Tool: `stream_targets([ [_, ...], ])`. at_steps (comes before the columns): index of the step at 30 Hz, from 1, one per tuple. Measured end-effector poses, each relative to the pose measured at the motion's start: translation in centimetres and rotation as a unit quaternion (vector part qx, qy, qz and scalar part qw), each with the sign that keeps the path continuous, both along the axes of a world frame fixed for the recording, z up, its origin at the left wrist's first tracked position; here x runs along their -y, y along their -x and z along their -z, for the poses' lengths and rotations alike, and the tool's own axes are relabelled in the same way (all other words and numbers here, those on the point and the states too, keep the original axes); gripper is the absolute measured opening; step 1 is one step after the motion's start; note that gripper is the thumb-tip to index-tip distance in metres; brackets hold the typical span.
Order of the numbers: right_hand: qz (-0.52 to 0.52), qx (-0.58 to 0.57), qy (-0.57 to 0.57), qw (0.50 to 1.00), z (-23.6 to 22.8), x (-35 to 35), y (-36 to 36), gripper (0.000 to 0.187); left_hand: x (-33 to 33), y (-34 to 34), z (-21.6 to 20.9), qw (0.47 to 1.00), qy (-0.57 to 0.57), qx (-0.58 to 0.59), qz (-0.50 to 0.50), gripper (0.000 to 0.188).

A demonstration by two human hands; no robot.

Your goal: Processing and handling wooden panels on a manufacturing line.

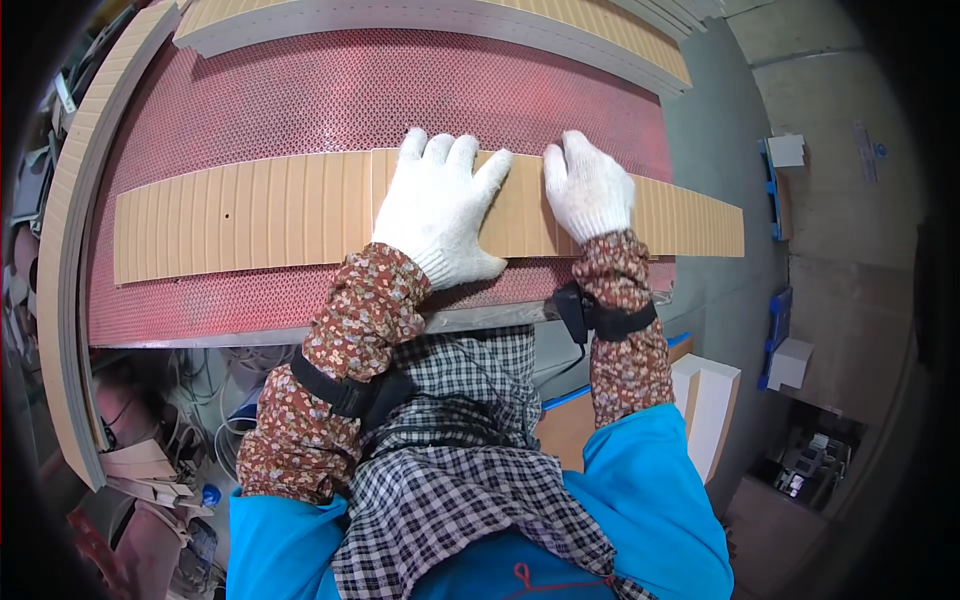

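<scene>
A long tan ribbed strip (pixel 290 208) lies across a red mesh-textured tabletop (pixel 400 85). A vertical seam shows just left of my left hand, and a small dark hole marks its left part. My left hand (pixel 438 205), in a white knitted glove, presses flat on the strip with fingers and thumb spread; its thumb reaches the near edge. To the right, my right hand (pixel 590 188), also gloved, rests on the strip with its fingers curled in near the far edge. What those fingers hold, if anything, is hidden. The strip's right end sticks out past the table.
Stacks of similar ribbed panels stand along the far edge (pixel 430 22) and the left edge (pixel 75 230) of the table. Clutter and cables lie below left. White blocks (pixel 790 362) and blue-edged pieces are on the floor at right. A white box-like piece (pixel 708 410) stands near my right elbow.
</scene>
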State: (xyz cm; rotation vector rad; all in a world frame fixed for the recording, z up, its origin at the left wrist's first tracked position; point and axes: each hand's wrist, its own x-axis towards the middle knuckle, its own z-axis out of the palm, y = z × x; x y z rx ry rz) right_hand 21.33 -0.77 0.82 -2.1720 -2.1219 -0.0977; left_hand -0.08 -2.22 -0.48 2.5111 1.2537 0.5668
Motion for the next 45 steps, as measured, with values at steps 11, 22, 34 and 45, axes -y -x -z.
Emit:
stream_targets([
  [11, -0.013, -0.045, -0.031, 0.998, -0.4, 10.4, 0.6, 0.02, 0.0, 0.0, 0.5, 0.999, -0.034, 0.035, -0.002, 0.095],
  [22, 0.011, -0.094, -0.019, 0.995, -1.0, 13.1, 2.0, 0.019, -0.1, 0.0, -0.3, 1.0, 0.009, 0.01, 0.003, 0.1],
  [34, -0.037, -0.054, -0.03, 0.997, -0.7, 8.1, 2.0, 0.018, 0.0, -0.1, 0.0, 1.0, 0.001, 0.001, -0.005, 0.099],
  [45, -0.029, -0.014, -0.037, 0.999, 0.2, 0.1, 1.6, 0.032, 0.0, 0.1, 0.0, 1.0, 0.004, -0.007, 0.0, 0.102],
])
